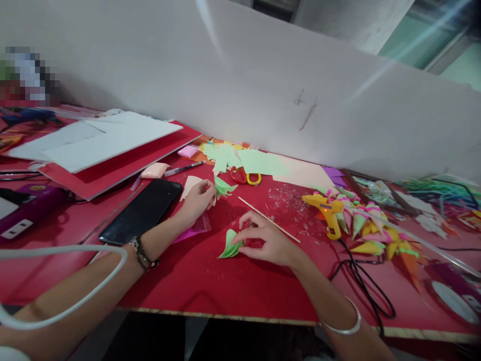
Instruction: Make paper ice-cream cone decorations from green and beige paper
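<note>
My right hand [268,240] pinches the edge of a green paper leaf [228,245] between thumb and fingers, low over the red tabletop. Further back, my left hand [198,201] has its fingers curled together; whatever they may hold is hidden. Touching or just beyond those fingertips is a second green paper leaf [223,187]; I cannot tell which. Under the left hand lie a piece of peach paper [189,185] and a pink plastic packet [193,228]. A thin wooden stick [270,219] lies behind my right hand.
A black phone [142,210] lies left of my hands. At right are a yellow glue gun [326,210] with a black cord [361,281] and several paper cones [391,240]. Scissors [246,176] and green paper sheets [259,161] lie behind. White boards [116,138] are stacked at back left.
</note>
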The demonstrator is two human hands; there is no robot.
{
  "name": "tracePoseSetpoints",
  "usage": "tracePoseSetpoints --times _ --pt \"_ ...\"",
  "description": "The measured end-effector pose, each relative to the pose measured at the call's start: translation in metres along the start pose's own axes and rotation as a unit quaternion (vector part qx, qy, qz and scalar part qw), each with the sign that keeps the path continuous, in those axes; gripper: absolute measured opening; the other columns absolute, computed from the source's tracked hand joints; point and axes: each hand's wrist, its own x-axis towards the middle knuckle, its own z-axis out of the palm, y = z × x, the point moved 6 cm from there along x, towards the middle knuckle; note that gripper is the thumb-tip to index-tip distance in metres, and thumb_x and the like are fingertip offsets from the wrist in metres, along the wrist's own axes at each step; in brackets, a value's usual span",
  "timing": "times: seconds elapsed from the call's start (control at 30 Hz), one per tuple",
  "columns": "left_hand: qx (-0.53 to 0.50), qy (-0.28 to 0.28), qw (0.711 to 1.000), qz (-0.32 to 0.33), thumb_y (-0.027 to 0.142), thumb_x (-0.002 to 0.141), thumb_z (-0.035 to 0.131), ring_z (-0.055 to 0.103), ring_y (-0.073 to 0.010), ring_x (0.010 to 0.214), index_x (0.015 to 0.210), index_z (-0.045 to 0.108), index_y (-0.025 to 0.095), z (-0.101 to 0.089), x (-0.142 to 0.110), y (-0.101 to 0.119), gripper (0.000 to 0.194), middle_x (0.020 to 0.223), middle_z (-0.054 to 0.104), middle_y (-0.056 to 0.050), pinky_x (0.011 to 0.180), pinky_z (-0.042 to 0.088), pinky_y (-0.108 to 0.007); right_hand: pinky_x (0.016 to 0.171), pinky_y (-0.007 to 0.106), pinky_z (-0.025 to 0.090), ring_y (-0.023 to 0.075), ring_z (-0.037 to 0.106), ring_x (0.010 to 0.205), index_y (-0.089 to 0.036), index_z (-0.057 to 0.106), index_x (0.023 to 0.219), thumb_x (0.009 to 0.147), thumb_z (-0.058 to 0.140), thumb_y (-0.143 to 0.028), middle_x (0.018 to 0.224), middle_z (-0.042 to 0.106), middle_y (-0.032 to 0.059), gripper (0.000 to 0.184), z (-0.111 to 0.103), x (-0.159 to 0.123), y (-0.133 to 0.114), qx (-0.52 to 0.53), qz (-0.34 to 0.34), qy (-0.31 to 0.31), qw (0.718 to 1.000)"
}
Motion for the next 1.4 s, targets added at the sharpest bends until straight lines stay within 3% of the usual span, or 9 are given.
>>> tracePoseSetpoints --times 0.47,0.73,0.87,1.03,1.27,1.4 --pt "0.051 0.005 0.999 0.019 0.013 0.068 0.041 0.031 -0.0029 0.030 0.062 0.039 0.018 0.000 -0.003 0.005 0.008 0.035 0.039 0.010 0.035 0.024 -0.014 0.068 0.021 0.040 0.0094 0.050 0.076 -0.021 0.061 0.093 0.081 0.047 -0.026 0.088 0.050 0.0027 0.018 0.002 0.000 0.000 -0.041 -0.002 -0.026 0.999" --pt "0.065 -0.001 0.998 0.010 0.015 0.066 0.042 0.033 -0.0037 0.031 0.064 0.038 0.018 0.001 -0.002 0.001 0.005 0.039 0.041 0.010 0.034 0.024 -0.015 0.065 0.022 0.037 0.0116 0.048 0.076 -0.021 0.061 0.090 0.082 0.045 -0.022 0.089 0.051 0.0042 0.018 0.008 0.002 -0.001 -0.178 -0.036 -0.046 0.982" --pt "0.106 -0.013 0.994 0.031 0.016 0.066 0.043 0.034 -0.0044 0.034 0.066 0.039 0.018 0.001 -0.001 -0.001 0.004 0.044 0.044 0.008 0.035 0.025 -0.015 0.065 0.022 0.037 0.0115 0.048 0.075 -0.020 0.061 0.086 0.083 0.044 -0.022 0.087 0.052 0.0039 0.018 0.007 0.003 -0.001 -0.190 -0.033 -0.035 0.981" --pt "0.206 -0.048 0.973 0.093 0.019 0.069 0.044 0.041 -0.0068 0.042 0.070 0.041 0.018 -0.002 0.001 0.003 0.003 0.050 0.049 0.006 0.041 0.029 -0.017 0.068 0.022 0.038 0.0112 0.050 0.076 -0.019 0.059 0.085 0.083 0.044 -0.024 0.084 0.054 0.0032 0.016 -0.007 0.000 0.005 -0.122 -0.006 0.011 0.992" --pt "0.350 -0.105 0.915 0.173 0.023 0.070 0.046 0.046 -0.0105 0.060 0.071 0.048 0.017 0.003 0.001 0.013 0.007 0.065 0.051 0.002 0.054 0.035 -0.021 0.058 0.022 0.036 0.0099 0.045 0.061 -0.019 0.057 0.080 0.081 0.046 -0.022 0.071 0.052 0.0011 0.011 -0.042 -0.009 0.017 -0.085 0.053 0.175 0.979" --pt "0.380 -0.132 0.897 0.182 0.024 0.068 0.047 0.044 -0.0101 0.059 0.068 0.048 0.017 0.010 -0.002 0.012 0.007 0.068 0.049 0.001 0.054 0.034 -0.021 0.058 0.022 0.036 0.0099 0.046 0.062 -0.019 0.057 0.078 0.080 0.047 -0.020 0.072 0.052 0.0010 0.010 -0.040 -0.006 0.023 -0.078 0.065 0.180 0.978"
